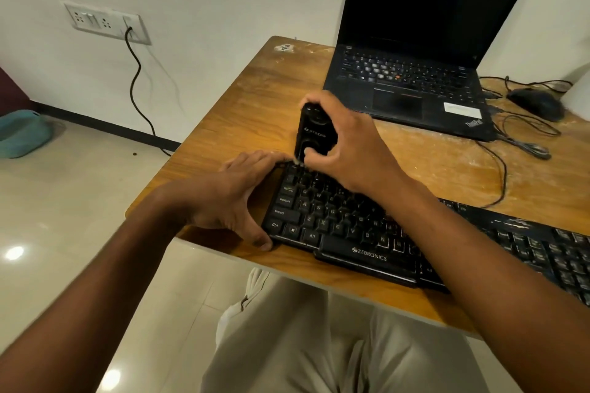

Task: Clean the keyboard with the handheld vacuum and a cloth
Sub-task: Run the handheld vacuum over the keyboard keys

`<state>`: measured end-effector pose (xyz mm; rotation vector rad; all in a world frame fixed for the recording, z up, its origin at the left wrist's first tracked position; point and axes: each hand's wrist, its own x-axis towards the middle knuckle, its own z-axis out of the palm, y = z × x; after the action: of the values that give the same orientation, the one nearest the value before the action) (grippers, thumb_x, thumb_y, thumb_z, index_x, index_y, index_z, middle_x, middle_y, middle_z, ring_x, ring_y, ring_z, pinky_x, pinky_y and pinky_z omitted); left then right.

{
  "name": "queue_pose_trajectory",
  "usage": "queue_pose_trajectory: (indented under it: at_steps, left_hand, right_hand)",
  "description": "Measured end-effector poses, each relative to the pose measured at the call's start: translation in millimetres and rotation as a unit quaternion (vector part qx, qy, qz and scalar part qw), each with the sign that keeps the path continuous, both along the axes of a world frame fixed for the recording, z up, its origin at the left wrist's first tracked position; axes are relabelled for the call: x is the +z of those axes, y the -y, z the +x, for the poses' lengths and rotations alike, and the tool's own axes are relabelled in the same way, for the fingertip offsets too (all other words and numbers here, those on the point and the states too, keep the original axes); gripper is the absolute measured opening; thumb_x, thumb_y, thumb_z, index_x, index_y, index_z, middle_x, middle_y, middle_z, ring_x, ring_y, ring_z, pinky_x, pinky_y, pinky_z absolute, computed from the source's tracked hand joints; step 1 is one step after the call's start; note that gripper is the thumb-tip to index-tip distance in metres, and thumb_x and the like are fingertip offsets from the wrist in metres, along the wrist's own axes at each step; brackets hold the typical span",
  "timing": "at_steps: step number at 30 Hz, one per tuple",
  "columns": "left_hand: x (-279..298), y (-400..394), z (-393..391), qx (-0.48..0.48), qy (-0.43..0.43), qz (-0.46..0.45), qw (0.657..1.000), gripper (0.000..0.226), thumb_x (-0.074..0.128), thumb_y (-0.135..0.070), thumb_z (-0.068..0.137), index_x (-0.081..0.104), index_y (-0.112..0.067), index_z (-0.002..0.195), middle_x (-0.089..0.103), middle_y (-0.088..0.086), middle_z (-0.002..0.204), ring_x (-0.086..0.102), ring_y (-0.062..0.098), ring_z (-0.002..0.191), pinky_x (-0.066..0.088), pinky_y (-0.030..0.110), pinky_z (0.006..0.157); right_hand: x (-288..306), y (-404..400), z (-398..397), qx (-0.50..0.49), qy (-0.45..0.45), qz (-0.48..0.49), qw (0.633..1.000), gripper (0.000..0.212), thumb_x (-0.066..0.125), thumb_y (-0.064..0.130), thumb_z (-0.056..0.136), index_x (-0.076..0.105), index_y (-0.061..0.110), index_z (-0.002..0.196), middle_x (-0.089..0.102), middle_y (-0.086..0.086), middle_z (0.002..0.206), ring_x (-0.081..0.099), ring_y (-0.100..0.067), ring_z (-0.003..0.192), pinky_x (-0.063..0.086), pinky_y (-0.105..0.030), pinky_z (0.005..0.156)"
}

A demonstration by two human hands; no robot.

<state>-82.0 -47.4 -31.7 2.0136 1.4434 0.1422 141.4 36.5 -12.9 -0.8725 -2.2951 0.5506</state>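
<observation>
A black keyboard lies along the near edge of the wooden table. My right hand grips a small black handheld vacuum, held upright with its lower end on the keyboard's top left corner. My left hand holds the keyboard's left end, fingers along the far corner and thumb at the near corner. No cloth is in view.
An open black laptop with a dark screen stands behind the keyboard. A black mouse and loose cables lie at the right. A wall socket with a plugged cable is on the left wall. My lap is below the table edge.
</observation>
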Motion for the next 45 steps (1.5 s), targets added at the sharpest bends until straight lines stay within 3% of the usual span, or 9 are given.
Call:
queue_pose_trajectory:
  at_steps: [5, 9, 17, 22, 27, 34, 40, 42, 45]
  left_hand:
    - [0, 1, 0, -0.001, -0.003, 0.005, 1.000, 0.130, 0.093, -0.050, 0.057, 0.006, -0.043, 0.153, 0.022, -0.030, 0.135, 0.022, 0.004, 0.130, 0.030, 0.038, 0.114]
    - [0, 0, -1, -0.002, -0.008, 0.009, 1.000, 0.132, 0.093, -0.048, 0.058, 0.003, -0.043, 0.155, 0.020, -0.033, 0.128, 0.021, -0.004, 0.121, 0.029, 0.027, 0.104]
    - [-3, -2, -1, 0.001, 0.003, 0.004, 1.000, 0.132, 0.094, -0.053, 0.054, 0.004, -0.052, 0.151, 0.022, -0.028, 0.144, 0.024, 0.006, 0.133, 0.032, 0.045, 0.116]
    - [-5, -2, -2, -0.001, 0.005, 0.003, 1.000, 0.131, 0.093, -0.052, 0.055, 0.004, -0.049, 0.151, 0.022, -0.032, 0.136, 0.024, 0.004, 0.130, 0.033, 0.043, 0.114]
    - [-5, -2, -3, -0.008, 0.007, 0.006, 1.000, 0.130, 0.093, -0.053, 0.054, 0.005, -0.050, 0.150, 0.023, -0.029, 0.138, 0.026, 0.006, 0.130, 0.035, 0.047, 0.113]
    - [-6, -3, -2, -0.009, 0.002, 0.011, 1.000, 0.131, 0.093, -0.051, 0.055, 0.006, -0.046, 0.153, 0.023, -0.027, 0.142, 0.023, 0.001, 0.129, 0.028, 0.039, 0.115]
    - [-6, -3, -3, -0.002, 0.011, 0.000, 1.000, 0.132, 0.094, -0.050, 0.054, 0.006, -0.047, 0.152, 0.026, -0.034, 0.131, 0.027, 0.005, 0.126, 0.034, 0.042, 0.111]
    - [-7, -3, -3, -0.003, 0.012, 0.000, 1.000, 0.133, 0.094, -0.050, 0.054, 0.005, -0.048, 0.152, 0.024, -0.037, 0.129, 0.027, 0.004, 0.125, 0.035, 0.041, 0.110]
    - [-8, -4, -3, -0.011, 0.007, 0.010, 1.000, 0.132, 0.093, -0.052, 0.055, 0.004, -0.047, 0.153, 0.023, -0.029, 0.140, 0.025, 0.003, 0.129, 0.032, 0.038, 0.111]
  right_hand:
    - [10, 22, -2, 0.033, -0.056, -0.031, 0.997, 0.060, 0.080, 0.015, 0.081, 0.050, 0.025, 0.132, 0.060, 0.002, 0.102, 0.067, -0.011, 0.083, 0.058, -0.022, 0.060]
    - [2, 42, -1, 0.083, -0.007, -0.028, 0.996, 0.059, 0.079, 0.015, 0.081, 0.049, 0.026, 0.131, 0.060, 0.006, 0.094, 0.064, -0.011, 0.075, 0.055, -0.022, 0.057]
    - [-2, -19, 16, -0.040, 0.005, -0.053, 0.998, 0.061, 0.079, 0.016, 0.081, 0.048, 0.035, 0.129, 0.062, 0.003, 0.103, 0.065, -0.017, 0.087, 0.057, -0.028, 0.062]
    - [7, 3, 11, 0.030, -0.088, -0.056, 0.994, 0.056, 0.078, 0.013, 0.082, 0.051, 0.023, 0.130, 0.060, -0.001, 0.105, 0.067, -0.011, 0.086, 0.056, -0.023, 0.061]
    - [3, 10, 14, 0.049, 0.006, -0.036, 0.998, 0.060, 0.078, 0.015, 0.083, 0.048, 0.028, 0.134, 0.061, 0.003, 0.099, 0.065, -0.009, 0.081, 0.058, -0.028, 0.062]
    - [38, 1, 49, 0.023, 0.188, -0.030, 0.981, 0.072, 0.082, 0.020, 0.081, 0.043, 0.043, 0.137, 0.052, 0.020, 0.098, 0.058, -0.001, 0.078, 0.048, -0.017, 0.053]
    - [23, 10, 14, 0.057, 0.010, -0.032, 0.998, 0.062, 0.080, 0.016, 0.084, 0.048, 0.028, 0.136, 0.061, 0.001, 0.103, 0.066, -0.006, 0.082, 0.058, -0.020, 0.061]
    - [12, 15, 14, 0.063, 0.011, -0.050, 0.997, 0.059, 0.079, 0.014, 0.084, 0.048, 0.027, 0.133, 0.060, 0.001, 0.099, 0.066, -0.008, 0.079, 0.056, -0.021, 0.057]
    - [20, 11, 36, 0.027, 0.106, -0.085, 0.990, 0.067, 0.080, 0.015, 0.085, 0.042, 0.037, 0.136, 0.057, 0.007, 0.101, 0.063, -0.006, 0.074, 0.053, -0.018, 0.049]
